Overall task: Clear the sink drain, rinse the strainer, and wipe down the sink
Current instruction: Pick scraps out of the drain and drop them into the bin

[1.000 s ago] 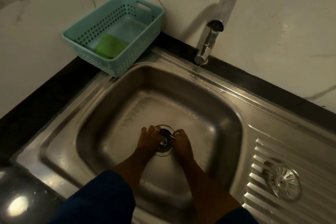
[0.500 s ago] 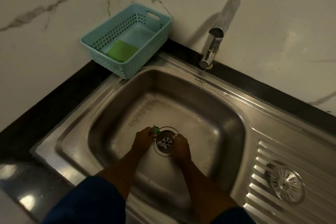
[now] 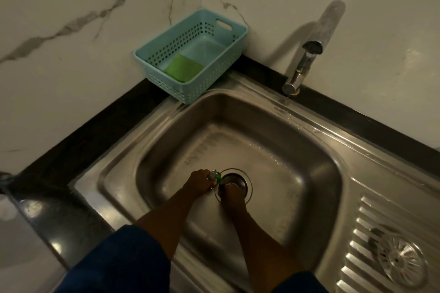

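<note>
Drain (image 3: 238, 177) in the sink (image 3: 297, 173) floor, directly under the right hand's (image 3: 232, 195) dipped fingertips; grip impossible to tell. Left hand (image 3: 198, 183) fingers curled just beside, pinching green debris (image 3: 217, 175). Strainer (image 3: 402, 266) well right of both.

You will find no word, brand, number or sign here that can be read. The nearest thing to writing is a faint row of dark marks on the floor of the sink (image 3: 200, 158), just beyond your left hand (image 3: 199, 183). They are too dim and smeared to make out as letters. The basket (image 3: 202, 84), the tap (image 3: 302, 65) and the small green piece (image 3: 217, 176) pinched in that hand's fingers show no legible print.
</note>
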